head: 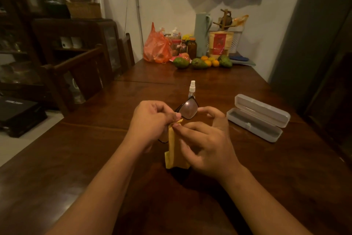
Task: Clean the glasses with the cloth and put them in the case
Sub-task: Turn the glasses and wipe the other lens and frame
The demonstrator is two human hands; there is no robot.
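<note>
Cleaning step. Your left hand point(152, 122) pinches the glasses point(187, 109) above the table point(95, 149); your right hand point(207, 145) grips the yellow cloth point(172, 151), apparently on the hidden near lens. Next: wipe the far lens, then reach right to the open case point(255, 120).

Both our forearms ran up from the bottom edge and met at frame centre, wrists bare. Our left hand point(150, 120), just left of centre, had its fingers curled, with fingertips pinching the glasses point(187, 109). Our right hand point(207, 139), just right of centre, pinched the cloth point(171, 149) under the thumb, index finger crooked above.
</note>
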